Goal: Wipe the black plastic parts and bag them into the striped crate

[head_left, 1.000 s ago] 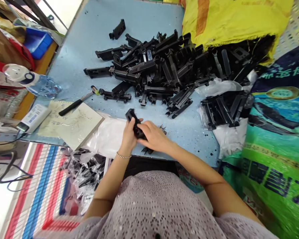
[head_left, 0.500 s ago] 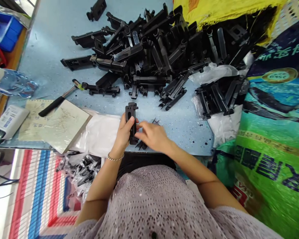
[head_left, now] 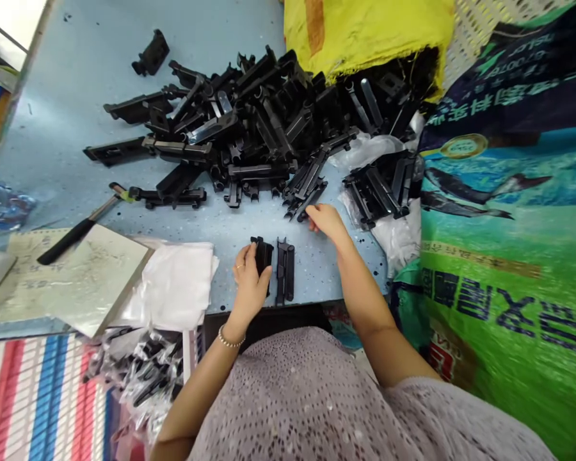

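Centrally, in the lower middle of the head view, we see the left hand (head_left: 249, 282) closed around a short black plastic part (head_left: 262, 257), its grip holding the piece upright against the pale blue surface (head_left: 67, 109). Just beside it, to the right, a second black part (head_left: 285, 278) lies flat on the surface, close to the held one; we cannot tell whether the two touch.

Further right and slightly higher, the right hand (head_left: 326, 219) reaches out with its fingertips at the near end of a small bundle of black strips (head_left: 307, 189). Its grip is loose and narrow, and we cannot tell whether it has closed on anything.

Across the upper middle of the frame lies a large pile of black plastic parts (head_left: 249, 121), spilling from under a yellow sack (head_left: 360, 32) at the top. To the right of the pile, more black parts rest on a clear plastic bag (head_left: 393, 230).

At the left, a black-handled tool (head_left: 74, 232) lies partly on a sheet of paper (head_left: 77, 275), with a white plastic bag (head_left: 175, 285) just beside the left hand. A green and blue printed sack (head_left: 504, 211) fills the right side.
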### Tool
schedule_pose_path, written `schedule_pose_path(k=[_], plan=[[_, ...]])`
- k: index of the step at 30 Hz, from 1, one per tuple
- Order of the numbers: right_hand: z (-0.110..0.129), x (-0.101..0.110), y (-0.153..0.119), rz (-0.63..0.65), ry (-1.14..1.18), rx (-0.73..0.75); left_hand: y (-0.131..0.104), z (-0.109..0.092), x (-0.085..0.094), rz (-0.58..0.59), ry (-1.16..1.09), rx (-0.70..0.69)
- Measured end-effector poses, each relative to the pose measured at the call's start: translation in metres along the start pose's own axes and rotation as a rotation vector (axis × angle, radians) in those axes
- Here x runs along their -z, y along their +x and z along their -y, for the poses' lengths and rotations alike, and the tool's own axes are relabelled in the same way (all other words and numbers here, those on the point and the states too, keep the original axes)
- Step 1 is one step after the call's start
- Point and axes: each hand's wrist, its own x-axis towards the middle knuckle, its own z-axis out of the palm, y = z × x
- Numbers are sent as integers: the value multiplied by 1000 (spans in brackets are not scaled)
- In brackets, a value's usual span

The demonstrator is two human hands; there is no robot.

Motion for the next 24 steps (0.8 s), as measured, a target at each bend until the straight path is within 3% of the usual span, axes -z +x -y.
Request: schedule_pose_path(k=[4,8,13,15,22,24], plan=[[-19,18,-6,-6,133,-6,11,-2,8,-77,-68,-22],[-12,7,-9,-86,31,39,28,-13,18,-97,-50,-115],[0,3,22,139,174,-13,26,-20,32,-125,-61,-176],[-2,11,30,141,204,-6,24,-15,36,-145,-91,-149],[12,15,27,115,-131,10,24,-19,42,-140,-128,-144],[15,23,28,33,-217,-31,22,-20,48,-141,-143,-131]])
